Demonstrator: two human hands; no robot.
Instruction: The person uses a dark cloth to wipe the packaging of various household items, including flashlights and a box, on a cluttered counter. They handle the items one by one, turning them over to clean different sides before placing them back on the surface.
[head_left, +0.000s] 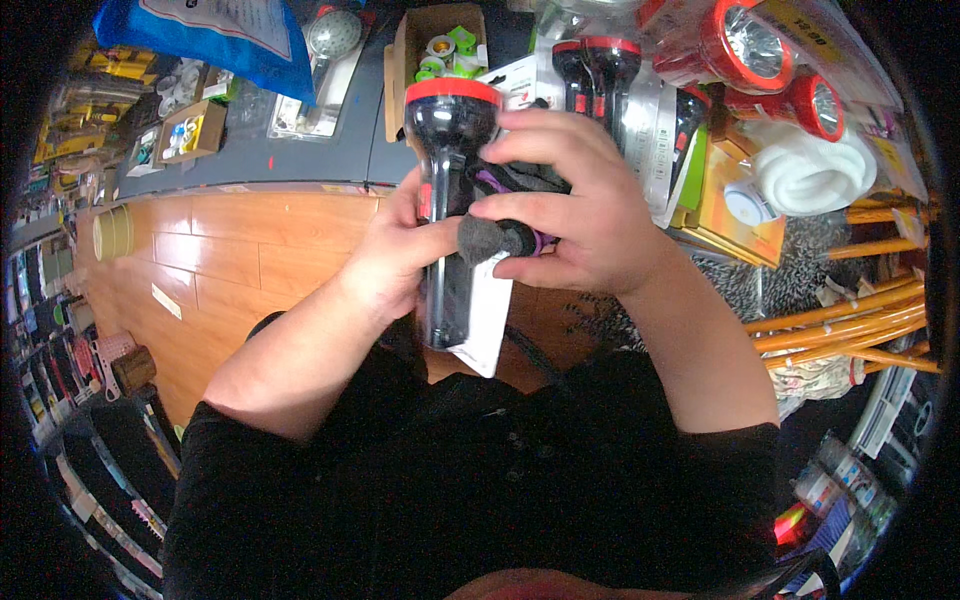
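Note:
My left hand (401, 251) is closed around the black body of a flashlight with a red rim (452, 135), which stands lengthwise in front of me with its head away from me. A white card in clear packaging (491, 322) hangs behind the flashlight's lower part. My right hand (574, 202) holds a dark grey fuzzy cloth-like item with purple edging (495, 232) against the flashlight's side; what this item is cannot be told. The right fingertips are slightly blurred, close to the flashlight's head.
Beyond my hands is a grey shelf (247, 161) with a packaged shower head (334, 37), a blue bag (217, 37) and an open cardboard box (394, 90). More flashlights (611, 67), a coiled white hose (814, 169) and bent orange poles (847, 322) lie to the right.

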